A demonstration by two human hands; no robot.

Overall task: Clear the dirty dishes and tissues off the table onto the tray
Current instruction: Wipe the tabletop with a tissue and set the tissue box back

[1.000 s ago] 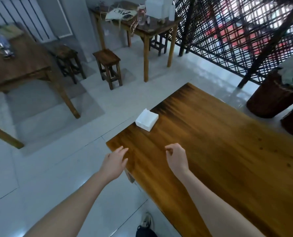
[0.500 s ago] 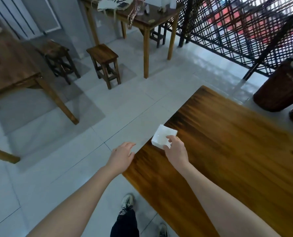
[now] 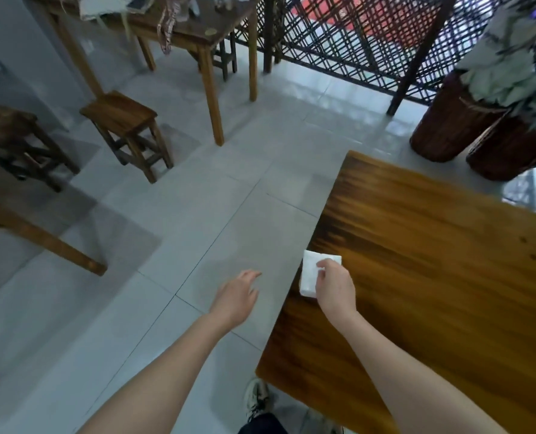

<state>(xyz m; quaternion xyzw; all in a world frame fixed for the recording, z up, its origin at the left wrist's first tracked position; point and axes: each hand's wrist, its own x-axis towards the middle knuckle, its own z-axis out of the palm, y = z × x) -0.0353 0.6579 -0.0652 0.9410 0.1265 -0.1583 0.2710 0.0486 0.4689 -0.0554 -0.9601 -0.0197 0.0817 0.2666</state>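
Tissues (image 3: 310,275): plain white square stack, tilted, at the tabletop (image 3: 432,277) left edge. Right hand (image 3: 335,286) pinches it at the top, fingers curled round it. Left hand (image 3: 237,297) empty, fingers loosely spread, over the floor (image 3: 198,220) beside the tabletop.

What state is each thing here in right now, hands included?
Left hand: open, empty, over the floor.
Right hand: fingers curled, pinching the white square tissue stack.
Tissue stack: pinched, at the edge of the brown wooden table.
Small wooden stool: upright, unoccupied.
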